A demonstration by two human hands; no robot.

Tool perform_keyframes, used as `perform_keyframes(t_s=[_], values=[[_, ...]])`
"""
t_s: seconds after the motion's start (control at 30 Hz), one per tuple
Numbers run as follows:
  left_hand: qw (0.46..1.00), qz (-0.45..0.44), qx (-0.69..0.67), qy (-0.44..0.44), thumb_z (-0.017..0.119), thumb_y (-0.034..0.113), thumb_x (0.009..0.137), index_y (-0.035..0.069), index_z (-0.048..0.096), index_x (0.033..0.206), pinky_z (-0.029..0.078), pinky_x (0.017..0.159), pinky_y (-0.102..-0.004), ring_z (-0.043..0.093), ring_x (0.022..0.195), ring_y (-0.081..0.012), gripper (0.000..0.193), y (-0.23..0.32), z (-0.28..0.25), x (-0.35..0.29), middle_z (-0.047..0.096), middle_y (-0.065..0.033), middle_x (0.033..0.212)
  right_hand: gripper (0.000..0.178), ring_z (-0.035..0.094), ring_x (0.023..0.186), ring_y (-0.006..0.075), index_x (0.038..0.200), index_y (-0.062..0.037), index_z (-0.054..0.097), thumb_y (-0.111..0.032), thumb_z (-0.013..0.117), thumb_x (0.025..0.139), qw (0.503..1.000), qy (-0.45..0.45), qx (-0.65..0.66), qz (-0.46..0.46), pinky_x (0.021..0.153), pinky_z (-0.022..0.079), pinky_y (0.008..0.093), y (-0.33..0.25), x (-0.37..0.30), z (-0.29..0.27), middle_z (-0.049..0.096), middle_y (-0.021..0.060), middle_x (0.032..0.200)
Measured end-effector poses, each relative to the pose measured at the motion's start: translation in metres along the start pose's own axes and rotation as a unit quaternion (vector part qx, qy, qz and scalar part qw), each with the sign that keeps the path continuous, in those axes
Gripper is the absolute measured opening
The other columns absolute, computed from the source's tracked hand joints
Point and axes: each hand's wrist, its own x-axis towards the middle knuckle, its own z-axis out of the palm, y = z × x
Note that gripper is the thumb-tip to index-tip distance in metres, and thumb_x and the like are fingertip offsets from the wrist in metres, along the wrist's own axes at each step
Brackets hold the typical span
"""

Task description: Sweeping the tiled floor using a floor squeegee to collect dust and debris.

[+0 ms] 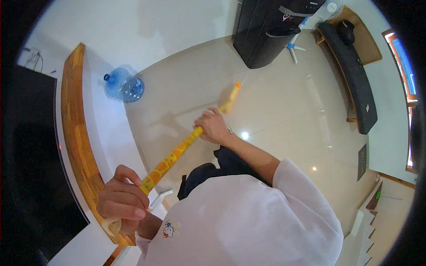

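Holding a long, yellow-and-orange patterned pole slantwise above glossy beige floor tiles, I'm curling my left hand and right hand around it. Steering it next is probably calling for firm grips.

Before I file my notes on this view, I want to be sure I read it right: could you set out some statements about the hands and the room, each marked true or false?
1. The left hand grips the yellow-and-orange stick. True.
2. The right hand is off the stick. False: the right hand grips it partway along.
3. The large bottle by the wall is blue. True.
4. The bench seat is white. False: the bench seat is dark.
5. A tall black appliance stands on the floor. True.
6. The person's shirt is black. False: the shirt is white.
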Motion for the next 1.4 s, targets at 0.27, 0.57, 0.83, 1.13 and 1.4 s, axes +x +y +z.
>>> perform_keyframes(t_s=[0.27,0.57,0.83,1.13,1.4], values=[[0.971,0.042,0.078,-0.222,0.047,0.023,0.075,0.010,0.056,0.067,0.039,0.062,-0.0324,0.048,0.040,-0.0077,0.017,-0.040,0.051,0.072,0.049,-0.0004,0.044,0.016,0.045,0.070,0.0181,0.061,-0.0124,0.054,-0.027,0.054,0.068,0.999,0.037,-0.011,0.028,0.071,0.032,0.0333,0.063,0.059,-0.012,0.051,0.0004,0.059],[0.950,-0.223,-0.204,0.078,0.047,0.010,0.073,0.006,0.047,0.066,0.037,0.063,-0.0294,0.038,0.037,-0.0077,0.008,-0.139,0.067,0.022,0.040,0.0028,0.043,0.022,0.050,0.075,0.0191,0.074,-0.0173,0.059,-0.024,0.060,0.053,0.967,-0.124,-0.051,0.215,0.071,0.034,0.0350,0.094,-0.086,0.002,0.055,0.0046,0.070],[0.959,-0.074,-0.251,0.106,0.049,0.012,0.070,0.015,0.034,0.062,0.030,0.050,-0.0307,0.022,0.033,-0.0087,0.017,-0.108,-0.009,0.065,0.025,0.0047,0.039,0.014,0.050,0.058,0.0287,0.065,-0.0052,0.053,-0.017,0.056,0.058,0.948,-0.193,0.206,0.145,0.053,0.039,0.0352,0.058,0.019,-0.028,0.051,0.0139,0.062],[0.956,0.039,-0.058,-0.286,0.056,0.026,0.072,0.015,0.048,0.064,0.033,0.058,-0.0271,0.042,0.028,-0.0062,0.015,-0.069,-0.002,0.131,0.044,0.0043,0.035,0.020,0.050,0.065,0.0335,0.071,-0.0025,0.052,-0.014,0.057,0.056,0.969,-0.002,0.242,0.056,0.061,0.040,0.0379,0.063,0.101,-0.003,0.052,0.0171,0.067],[0.947,-0.239,-0.213,-0.003,0.052,0.008,0.070,0.008,0.047,0.061,0.038,0.067,-0.0334,0.036,0.036,-0.0088,0.010,-0.166,0.016,0.036,0.043,-0.0008,0.045,0.017,0.051,0.063,0.0326,0.069,-0.0040,0.052,-0.017,0.055,0.058,0.958,-0.082,0.145,0.232,0.059,0.040,0.0398,0.095,-0.038,0.019,0.052,0.0157,0.062]])
